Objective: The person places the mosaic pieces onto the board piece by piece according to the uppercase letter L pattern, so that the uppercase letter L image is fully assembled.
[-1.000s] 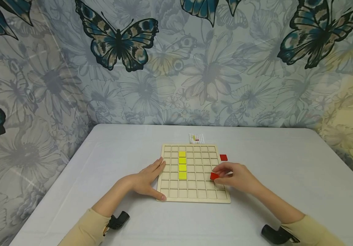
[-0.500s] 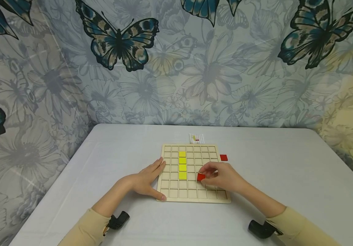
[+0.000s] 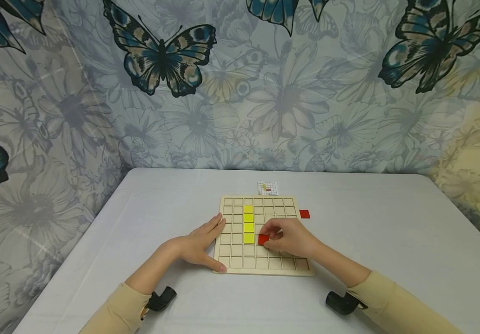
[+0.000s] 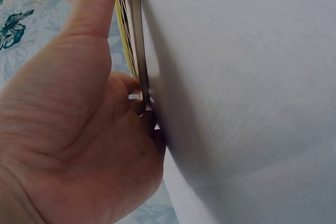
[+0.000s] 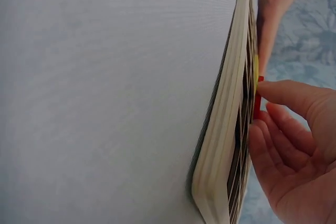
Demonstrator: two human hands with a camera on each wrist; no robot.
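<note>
A pale wooden grid board (image 3: 249, 263) lies on the table. Several yellow square tiles (image 3: 248, 227) fill a column of its cells. My right hand (image 3: 292, 236) pinches a red square tile (image 3: 262, 239) between thumb and fingers, just right of the lowest yellow tile. In the right wrist view the red tile (image 5: 257, 107) stands tilted at the board's surface; whether it touches a cell I cannot tell. My left hand (image 3: 200, 243) rests along the board's left edge, fingers straight, thumb at the near left corner. Part of the board's right side is hidden beneath my right hand.
Another red tile (image 3: 304, 214) lies on the white tabletop (image 3: 165, 195) just off the board's upper right edge. Beyond the far edge is a small printed card (image 3: 267, 188) showing a coloured grid. A patterned wall (image 3: 223, 116) stands behind the table.
My right hand has carried the red tile leftward across the board, from its right side to beside the yellow column. The left hand and board have stayed put.
</note>
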